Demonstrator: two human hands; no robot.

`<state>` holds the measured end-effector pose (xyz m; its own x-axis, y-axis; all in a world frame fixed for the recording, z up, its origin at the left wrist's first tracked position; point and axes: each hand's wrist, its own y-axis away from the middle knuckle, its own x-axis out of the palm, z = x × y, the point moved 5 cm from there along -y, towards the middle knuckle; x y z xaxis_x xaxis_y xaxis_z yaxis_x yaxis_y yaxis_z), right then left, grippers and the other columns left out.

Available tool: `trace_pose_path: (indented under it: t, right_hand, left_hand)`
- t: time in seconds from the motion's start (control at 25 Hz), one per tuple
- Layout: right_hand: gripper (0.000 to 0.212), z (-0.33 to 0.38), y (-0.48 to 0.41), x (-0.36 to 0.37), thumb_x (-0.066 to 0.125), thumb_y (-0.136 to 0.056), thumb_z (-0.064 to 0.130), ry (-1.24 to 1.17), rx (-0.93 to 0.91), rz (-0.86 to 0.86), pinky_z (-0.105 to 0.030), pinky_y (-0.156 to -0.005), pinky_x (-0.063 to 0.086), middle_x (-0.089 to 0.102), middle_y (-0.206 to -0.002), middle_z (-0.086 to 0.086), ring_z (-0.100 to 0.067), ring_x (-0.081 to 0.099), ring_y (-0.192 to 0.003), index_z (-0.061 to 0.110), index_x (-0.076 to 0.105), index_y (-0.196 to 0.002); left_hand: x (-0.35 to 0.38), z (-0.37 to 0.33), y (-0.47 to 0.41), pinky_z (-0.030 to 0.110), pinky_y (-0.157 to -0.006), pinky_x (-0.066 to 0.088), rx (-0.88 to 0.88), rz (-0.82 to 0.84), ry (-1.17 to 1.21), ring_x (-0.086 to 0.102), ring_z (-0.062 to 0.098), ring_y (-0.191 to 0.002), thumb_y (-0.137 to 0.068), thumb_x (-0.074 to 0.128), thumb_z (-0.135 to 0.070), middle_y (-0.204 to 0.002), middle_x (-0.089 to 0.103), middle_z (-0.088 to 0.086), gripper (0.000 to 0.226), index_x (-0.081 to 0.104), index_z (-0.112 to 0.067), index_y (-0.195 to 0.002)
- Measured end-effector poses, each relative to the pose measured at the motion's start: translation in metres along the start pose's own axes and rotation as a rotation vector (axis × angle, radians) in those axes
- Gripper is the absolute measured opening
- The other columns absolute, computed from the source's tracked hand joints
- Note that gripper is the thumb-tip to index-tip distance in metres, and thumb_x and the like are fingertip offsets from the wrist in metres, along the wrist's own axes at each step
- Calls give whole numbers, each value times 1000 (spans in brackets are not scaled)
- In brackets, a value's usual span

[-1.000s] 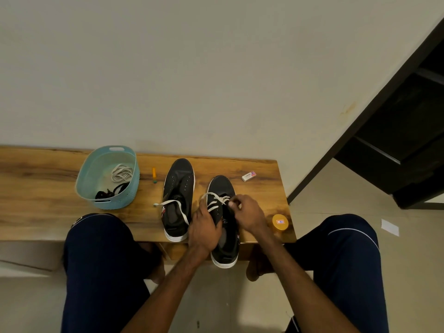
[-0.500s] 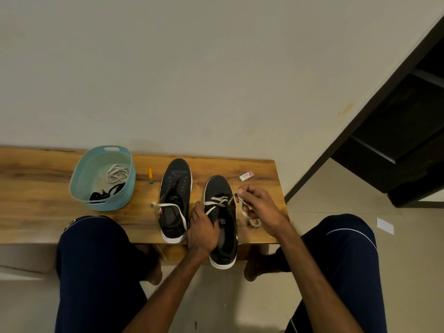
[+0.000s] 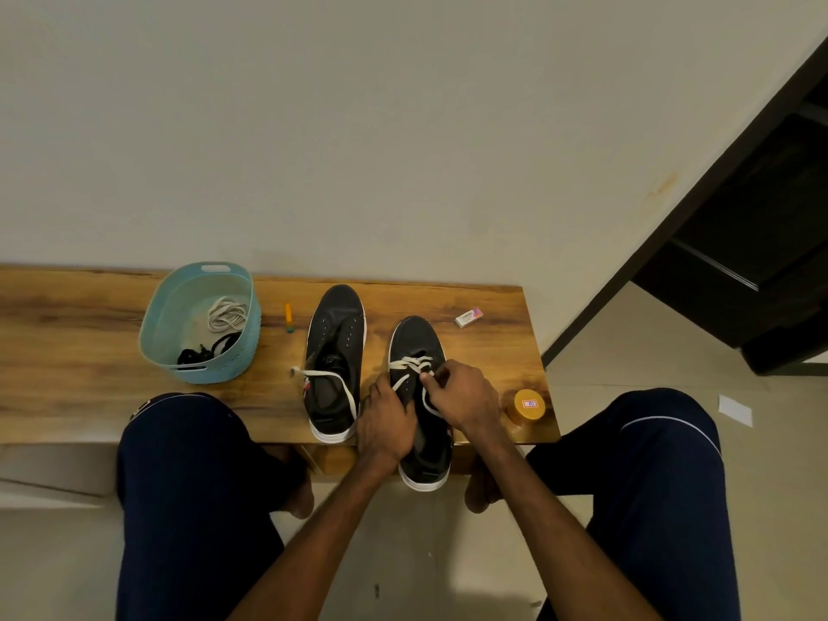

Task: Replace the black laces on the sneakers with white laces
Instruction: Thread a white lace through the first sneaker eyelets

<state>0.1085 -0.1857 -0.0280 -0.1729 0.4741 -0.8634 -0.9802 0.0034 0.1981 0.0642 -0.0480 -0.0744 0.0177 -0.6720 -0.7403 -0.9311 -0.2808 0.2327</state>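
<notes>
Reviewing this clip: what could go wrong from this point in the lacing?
1. The right sneaker overhangs the table edge at its heel; a hard tug by the right hand on the lace could drag it off if the left hand lets go.
2. The jar sits at the table's corner near the right wrist and could be knocked off.

both my forearms reach forward, close together; my left hand (image 3: 387, 423) grips the sneaker (image 3: 416, 338), right hand (image 3: 463, 398) pinches the lace (image 3: 410, 364).
</notes>
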Motion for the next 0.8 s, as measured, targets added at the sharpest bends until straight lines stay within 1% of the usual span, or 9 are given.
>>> trace_pose_path:
  t: [0.16, 0.24, 0.32, 0.36, 0.44, 0.52, 0.6, 0.72, 0.8]
  right_hand:
    - [22, 6, -4, -15, 57, -97, 33, -103, -102, 25, -31, -68, 49, 70, -84, 2, -15, 63, -78, 15, 70, -92]
    - [21, 4, 0, -29, 60, -96, 23, -421, -111, 152, -24, -62, 47, 67, -71, 8, -4, 60, -65, 10, 71, -84]
    - [22, 0, 9, -41, 61, -95, 18, -605, -81, 355, -20, -57, 41, 63, -64, 6, -4, 53, -56, 6, 71, -79]
    - [24, -9, 7, -42, 61, -92, 21, -547, -48, 422, -26, -60, 41, 64, -66, 0, -10, 54, -61, 6, 72, -78]
    - [30, -28, -2, -39, 62, -90, 33, -172, 20, 474, -34, -69, 47, 69, -74, -5, -18, 62, -74, 9, 73, -77]
    - [44, -34, -9, -32, 56, -92, 54, 105, 78, 385, -34, -74, 51, 69, -77, -3, -20, 66, -79, 14, 69, -80]
    - [53, -19, -14, -27, 48, -93, 64, 94, 55, 236, -33, -71, 51, 69, -81, -2, -20, 64, -78, 14, 66, -87]
    - [34, 4, -14, -11, 54, -97, 47, 97, -35, 195, -34, -73, 50, 70, -97, -5, -23, 65, -88, 17, 68, -102]
    - [22, 3, -9, -4, 55, -97, 36, 92, -51, 182, -34, -73, 50, 70, -98, -5, -24, 64, -87, 18, 66, -101]
  left_hand:
    - [-1, -1, 1, 43, -99, 46, -5, -13, -21, 52, 29, -127, -98, 51, -30, -142, 49, 10, 52, 35, -13, -145]
    - [-2, -3, 0, 42, -95, 48, -19, -34, -22, 55, 29, -123, -100, 48, -32, -139, 52, 10, 47, 39, -13, -142]
    - [-4, -3, -1, 43, -93, 48, -31, -50, -10, 56, 29, -120, -101, 46, -33, -135, 54, 10, 43, 41, -12, -138]
    - [-4, -3, -1, 43, -93, 48, -32, -54, 2, 57, 30, -120, -101, 46, -33, -134, 54, 10, 42, 42, -12, -137]
    - [-5, -3, 0, 42, -94, 48, -25, -61, 8, 57, 29, -120, -101, 45, -34, -134, 55, 10, 41, 44, -12, -136]
    - [-5, -4, 0, 42, -95, 48, -11, -71, 1, 56, 28, -121, -101, 46, -35, -134, 55, 10, 42, 44, -13, -137]
    - [-4, -5, -2, 42, -96, 48, 2, -75, -5, 56, 27, -121, -101, 47, -35, -134, 54, 9, 43, 43, -13, -137]
    - [-4, -3, -3, 43, -96, 49, 2, -87, -12, 56, 27, -121, -100, 48, -35, -135, 53, 9, 44, 42, -14, -138]
    - [-4, -3, -3, 43, -96, 49, 3, -99, -18, 54, 27, -122, -100, 47, -35, -135, 52, 9, 44, 42, -14, -138]
